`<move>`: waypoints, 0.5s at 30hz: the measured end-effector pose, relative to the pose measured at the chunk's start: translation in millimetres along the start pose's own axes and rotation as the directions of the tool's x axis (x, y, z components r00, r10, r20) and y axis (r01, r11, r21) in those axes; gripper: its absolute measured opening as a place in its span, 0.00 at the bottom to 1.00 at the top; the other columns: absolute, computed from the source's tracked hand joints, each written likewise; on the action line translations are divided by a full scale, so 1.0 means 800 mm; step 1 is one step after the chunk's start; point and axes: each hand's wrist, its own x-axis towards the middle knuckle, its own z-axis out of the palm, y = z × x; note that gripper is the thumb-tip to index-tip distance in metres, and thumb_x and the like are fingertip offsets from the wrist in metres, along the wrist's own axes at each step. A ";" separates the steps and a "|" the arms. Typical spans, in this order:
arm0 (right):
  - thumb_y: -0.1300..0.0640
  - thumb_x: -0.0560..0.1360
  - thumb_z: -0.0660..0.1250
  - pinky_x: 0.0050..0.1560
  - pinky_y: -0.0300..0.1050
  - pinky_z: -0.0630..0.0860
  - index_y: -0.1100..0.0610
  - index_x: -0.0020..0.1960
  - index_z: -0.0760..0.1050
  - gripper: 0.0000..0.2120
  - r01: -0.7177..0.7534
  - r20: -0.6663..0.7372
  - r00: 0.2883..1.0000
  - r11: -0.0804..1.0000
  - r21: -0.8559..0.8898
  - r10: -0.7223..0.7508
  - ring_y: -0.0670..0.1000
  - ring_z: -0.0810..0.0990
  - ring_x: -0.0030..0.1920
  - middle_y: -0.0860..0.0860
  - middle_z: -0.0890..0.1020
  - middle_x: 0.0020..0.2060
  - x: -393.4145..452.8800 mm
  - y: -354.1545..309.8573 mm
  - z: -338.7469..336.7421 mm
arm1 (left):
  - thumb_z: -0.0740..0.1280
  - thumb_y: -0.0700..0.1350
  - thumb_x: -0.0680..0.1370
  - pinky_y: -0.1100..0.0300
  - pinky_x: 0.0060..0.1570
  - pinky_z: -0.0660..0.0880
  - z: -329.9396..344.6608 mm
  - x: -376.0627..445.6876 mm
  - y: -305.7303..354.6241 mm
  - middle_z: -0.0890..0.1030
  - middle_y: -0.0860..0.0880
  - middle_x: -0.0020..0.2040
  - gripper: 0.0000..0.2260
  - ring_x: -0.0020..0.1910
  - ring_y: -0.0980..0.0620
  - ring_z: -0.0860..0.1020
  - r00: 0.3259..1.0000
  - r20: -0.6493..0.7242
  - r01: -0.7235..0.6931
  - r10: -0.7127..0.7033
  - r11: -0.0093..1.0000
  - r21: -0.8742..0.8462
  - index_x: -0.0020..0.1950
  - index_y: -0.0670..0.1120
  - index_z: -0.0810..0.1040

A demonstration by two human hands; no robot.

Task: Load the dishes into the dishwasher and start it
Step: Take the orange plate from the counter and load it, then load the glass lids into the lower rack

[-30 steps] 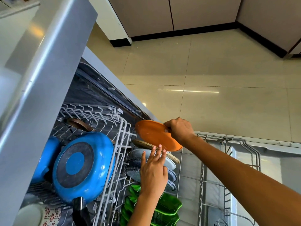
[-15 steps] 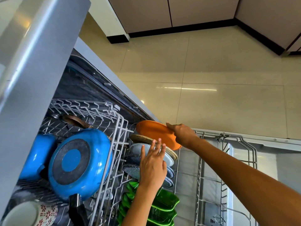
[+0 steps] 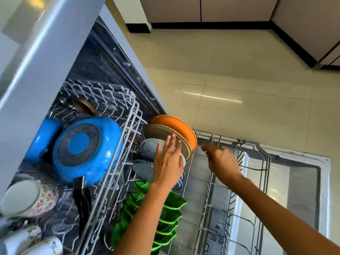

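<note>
Orange plate (image 3: 176, 126) stands on edge at the far end of the lower rack's (image 3: 207, 205) plate row, tight behind a tan plate (image 3: 161, 133). My right hand (image 3: 222, 161) is just right of it, fingers loose and empty, clear of the rim. My left hand (image 3: 167, 162) lies flat and open against the pale and speckled plates (image 3: 143, 168) nearer me, steadying them, gripping nothing.

I judge loading well along. The row runs on nearer me with green dishes (image 3: 169, 208). On the left, the upper rack (image 3: 117, 159) holds a blue pan (image 3: 86, 150) bottom up, a second blue pot (image 3: 42, 138) and flowered mugs (image 3: 31, 199). The right half of the lower rack is bare wire, so there is room if more dishes wait; I see none from here. Left to do, as I read it: push both racks in, shut the door (image 3: 303, 190), start the cycle.

The door lies open, flat beneath the lower rack. Beyond is glossy beige tile floor (image 3: 239, 80), with pale cabinets (image 3: 230, 8) on a dark plinth at the far side.
</note>
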 end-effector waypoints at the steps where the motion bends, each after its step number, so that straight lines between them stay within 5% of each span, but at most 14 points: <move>1: 0.69 0.74 0.63 0.39 0.51 0.80 0.58 0.61 0.76 0.17 0.043 0.005 0.999 0.999 0.004 -0.043 0.60 0.83 0.43 0.58 0.83 0.51 -0.020 -0.006 -0.006 | 0.56 0.44 0.81 0.49 0.73 0.44 -0.001 -0.026 0.009 0.56 0.43 0.77 0.21 0.77 0.47 0.52 0.999 -0.030 0.038 -0.039 0.999 -0.039 0.74 0.43 0.64; 5: 0.67 0.74 0.64 0.35 0.55 0.80 0.57 0.58 0.77 0.14 0.065 -0.011 0.998 0.997 0.034 -0.065 0.61 0.83 0.39 0.57 0.83 0.50 -0.090 -0.019 -0.018 | 0.56 0.46 0.77 0.47 0.72 0.55 -0.003 -0.115 0.040 0.70 0.40 0.70 0.19 0.71 0.43 0.67 0.985 -0.116 0.114 -0.132 0.982 -0.148 0.64 0.42 0.76; 15: 0.65 0.72 0.67 0.30 0.51 0.77 0.57 0.53 0.78 0.11 0.377 0.037 0.925 0.925 0.037 -0.378 0.60 0.82 0.39 0.54 0.82 0.48 -0.320 -0.124 -0.099 | 0.56 0.47 0.78 0.49 0.67 0.59 -0.102 -0.433 0.131 0.72 0.42 0.69 0.19 0.69 0.44 0.70 0.875 -0.252 0.355 -0.414 0.901 -0.250 0.63 0.42 0.78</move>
